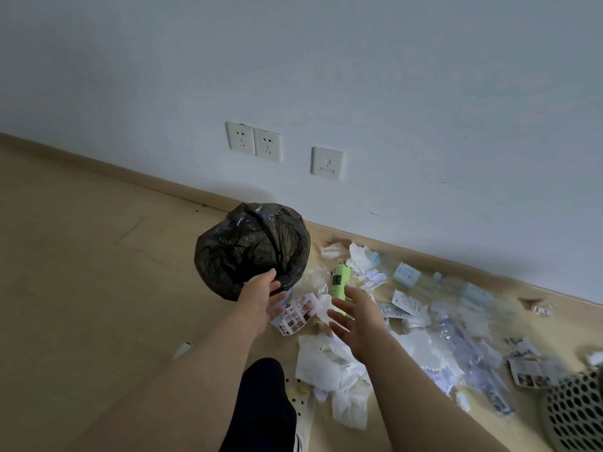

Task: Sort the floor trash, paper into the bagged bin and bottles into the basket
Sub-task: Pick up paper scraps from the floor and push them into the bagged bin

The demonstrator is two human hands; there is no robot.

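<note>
Both hands are reaching forward on outstretched bare arms, fingers loosely spread, holding nothing. Left hand [261,300] is hovering at the near rim of the bagged bin [248,246], right hand [357,321] just over the green bottle [339,280]. Paper scraps [329,363] are lying on the floor [98,256], basket [576,412] sitting far right.

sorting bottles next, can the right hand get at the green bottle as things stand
Probably yes. The right hand is open, its fingers spread at the near end of the green bottle, which lies uncovered beside the bagged bin. Nothing seems to lie between hand and bottle.
</note>
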